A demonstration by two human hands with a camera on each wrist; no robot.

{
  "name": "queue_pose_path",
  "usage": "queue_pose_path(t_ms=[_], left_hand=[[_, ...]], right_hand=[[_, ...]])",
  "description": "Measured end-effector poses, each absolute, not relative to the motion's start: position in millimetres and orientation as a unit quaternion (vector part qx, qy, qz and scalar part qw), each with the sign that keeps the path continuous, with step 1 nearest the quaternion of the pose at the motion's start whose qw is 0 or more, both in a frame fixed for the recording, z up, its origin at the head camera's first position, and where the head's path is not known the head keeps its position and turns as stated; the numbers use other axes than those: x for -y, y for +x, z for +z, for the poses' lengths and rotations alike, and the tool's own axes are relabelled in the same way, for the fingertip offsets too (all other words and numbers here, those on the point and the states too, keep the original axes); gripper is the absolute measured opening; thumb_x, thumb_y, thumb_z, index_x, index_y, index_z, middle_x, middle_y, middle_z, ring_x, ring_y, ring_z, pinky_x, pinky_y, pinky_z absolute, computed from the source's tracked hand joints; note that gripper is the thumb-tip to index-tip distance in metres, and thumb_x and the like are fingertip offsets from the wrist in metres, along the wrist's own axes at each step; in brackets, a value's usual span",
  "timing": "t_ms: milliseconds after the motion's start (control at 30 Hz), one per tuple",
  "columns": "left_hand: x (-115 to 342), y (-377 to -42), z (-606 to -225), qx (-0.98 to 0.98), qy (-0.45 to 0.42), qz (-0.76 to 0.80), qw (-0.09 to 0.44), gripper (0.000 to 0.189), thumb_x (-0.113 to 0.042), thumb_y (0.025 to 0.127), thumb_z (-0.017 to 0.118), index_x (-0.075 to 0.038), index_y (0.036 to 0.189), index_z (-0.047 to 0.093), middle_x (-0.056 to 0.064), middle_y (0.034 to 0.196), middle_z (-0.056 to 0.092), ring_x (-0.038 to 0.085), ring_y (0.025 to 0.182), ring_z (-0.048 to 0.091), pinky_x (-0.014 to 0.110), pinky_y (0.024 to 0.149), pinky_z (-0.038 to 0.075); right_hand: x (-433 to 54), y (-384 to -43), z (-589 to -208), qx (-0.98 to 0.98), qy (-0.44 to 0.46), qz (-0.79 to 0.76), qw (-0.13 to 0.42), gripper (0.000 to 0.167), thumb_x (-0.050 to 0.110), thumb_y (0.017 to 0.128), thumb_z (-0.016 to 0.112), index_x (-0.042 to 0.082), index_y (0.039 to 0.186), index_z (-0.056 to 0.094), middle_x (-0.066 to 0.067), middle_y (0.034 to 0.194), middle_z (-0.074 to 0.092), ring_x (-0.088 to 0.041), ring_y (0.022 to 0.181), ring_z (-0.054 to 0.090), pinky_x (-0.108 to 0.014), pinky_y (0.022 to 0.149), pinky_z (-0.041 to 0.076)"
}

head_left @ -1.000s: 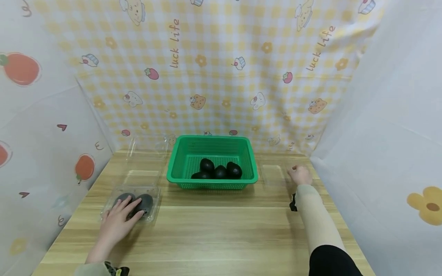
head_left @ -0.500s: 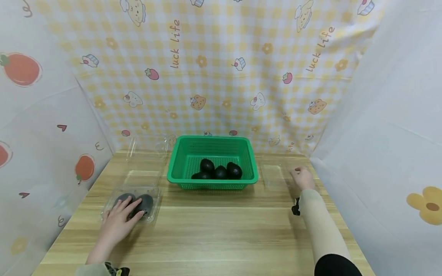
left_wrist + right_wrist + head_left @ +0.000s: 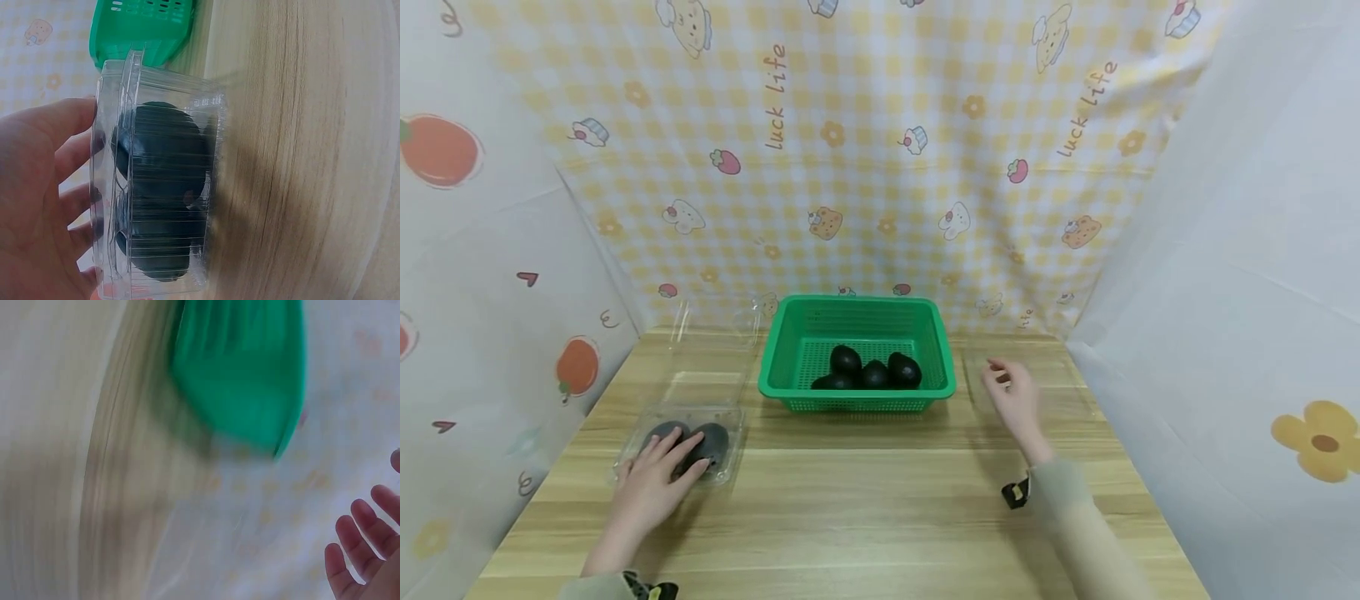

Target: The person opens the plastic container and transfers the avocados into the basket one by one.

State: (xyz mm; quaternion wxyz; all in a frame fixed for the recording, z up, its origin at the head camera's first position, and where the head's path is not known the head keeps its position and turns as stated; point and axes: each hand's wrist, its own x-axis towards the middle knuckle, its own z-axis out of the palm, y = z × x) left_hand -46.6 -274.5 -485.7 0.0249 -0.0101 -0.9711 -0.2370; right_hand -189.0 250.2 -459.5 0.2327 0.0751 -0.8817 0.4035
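At the left of the table my left hand (image 3: 651, 492) rests with spread fingers on a clear plastic clamshell box (image 3: 734, 454). Two dark avocados (image 3: 713, 440) lie inside it, side by side. The left wrist view shows the fingertips (image 3: 81, 112) against the box's lid, which lies over the fruit. My right hand (image 3: 1015, 400) is over a faint clear plastic container (image 3: 1067, 398) at the right, with nothing seen in its grasp. In the right wrist view its fingers (image 3: 356, 547) are relaxed and apart. Whether it touches the plastic is hard to tell.
A green perforated basket (image 3: 857, 394) stands at the back centre, with several dark avocados (image 3: 904, 372) in it. Behind the left box is another transparent plastic container (image 3: 711, 362), its lid raised. Printed cloth (image 3: 865, 183) hangs behind the table.
My right hand has moved left from the far right side of the clear container towards the basket. The left hand stays on the box. The head view has shifted slightly.
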Motion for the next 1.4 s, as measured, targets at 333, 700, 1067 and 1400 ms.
queue_pose_path(t_ms=[333, 700, 1067, 1400], left_hand=[[277, -44, -484, 0.973, -0.004, -0.232, 0.012, 0.063, -0.052, 0.097, 0.05, -0.008, 0.142, 0.049, 0.032, 0.146, 0.032, 0.058, 0.132, 0.021, 0.078, 0.094, 0.01], [270, -41, -485, 0.974, -0.009, -0.227, 0.016, 0.061, -0.051, 0.096, 0.052, -0.01, 0.141, 0.05, 0.031, 0.146, 0.034, 0.057, 0.132, 0.022, 0.078, 0.095, 0.011], [264, -34, -488, 0.975, 0.0, -0.222, 0.031, 0.06, -0.051, 0.095, 0.054, -0.011, 0.139, 0.053, 0.03, 0.145, 0.035, 0.056, 0.132, 0.024, 0.078, 0.095, 0.013], [252, -21, -488, 0.977, -0.004, -0.206, 0.047, 0.057, -0.05, 0.095, 0.055, -0.012, 0.137, 0.055, 0.028, 0.144, 0.039, 0.056, 0.13, 0.027, 0.079, 0.094, 0.016]], right_hand=[[-143, -140, -446, 0.79, 0.347, 0.442, 0.244, 0.025, 0.005, 0.082, 0.075, 0.002, 0.106, 0.069, -0.009, 0.097, 0.068, -0.02, 0.082, 0.062, -0.03, 0.07, 0.054], [-61, -105, -459, 0.819, 0.439, 0.367, 0.048, 0.032, 0.033, 0.094, 0.065, 0.013, 0.119, 0.066, 0.002, 0.116, 0.064, -0.012, 0.105, 0.059, -0.022, 0.089, 0.048], [-2, -100, -471, 0.826, 0.457, 0.326, -0.04, 0.052, 0.039, 0.092, 0.066, 0.017, 0.137, 0.054, -0.001, 0.148, 0.041, -0.014, 0.134, 0.038, -0.029, 0.106, 0.037], [29, -99, -481, 0.834, 0.46, 0.297, -0.069, 0.067, 0.044, 0.088, 0.069, 0.022, 0.145, 0.044, -0.002, 0.157, 0.026, -0.016, 0.141, 0.025, -0.036, 0.108, 0.034]])
